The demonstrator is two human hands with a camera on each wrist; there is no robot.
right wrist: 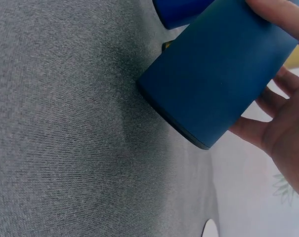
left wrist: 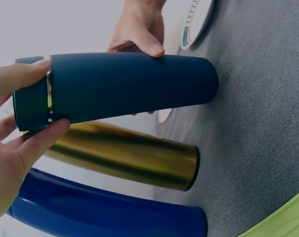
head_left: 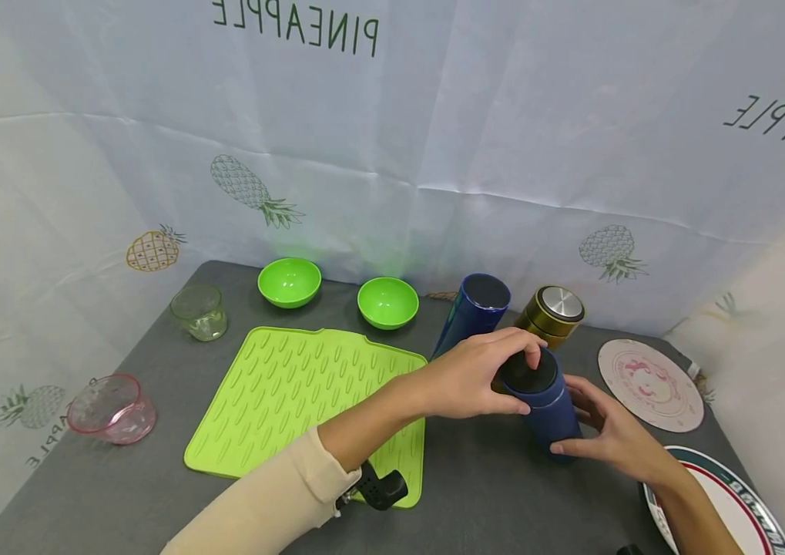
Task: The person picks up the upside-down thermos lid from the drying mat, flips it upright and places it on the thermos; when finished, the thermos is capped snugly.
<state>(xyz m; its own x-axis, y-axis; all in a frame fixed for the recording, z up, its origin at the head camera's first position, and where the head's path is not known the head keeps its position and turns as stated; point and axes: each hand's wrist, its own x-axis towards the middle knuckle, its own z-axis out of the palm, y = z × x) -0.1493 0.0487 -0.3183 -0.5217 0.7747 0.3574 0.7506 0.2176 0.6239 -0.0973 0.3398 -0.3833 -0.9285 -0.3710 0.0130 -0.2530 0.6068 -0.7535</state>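
Observation:
A dark blue thermos (head_left: 550, 412) with a black-topped lid (head_left: 529, 373) is between both hands. My left hand (head_left: 478, 375) holds it at the top, thumb and fingers spread around the lid and the silver ring (left wrist: 50, 94) below it. Lower down, my right hand (head_left: 607, 432) grips the body from the right side. The thermos base (right wrist: 174, 121) is close to the table; whether it touches cannot be told. Just behind stand a gold thermos (head_left: 550, 312) with a silver top and a shiny blue thermos (head_left: 471, 312), both partly hidden in the head view.
Left of the hands lies a green drying mat (head_left: 302, 393), with two green bowls (head_left: 290, 283) behind it. A pink glass (head_left: 115, 412) and a greenish glass (head_left: 200, 312) stand at far left. At right are a round pink-patterned mat (head_left: 652, 385) and a rimmed plate (head_left: 725, 501).

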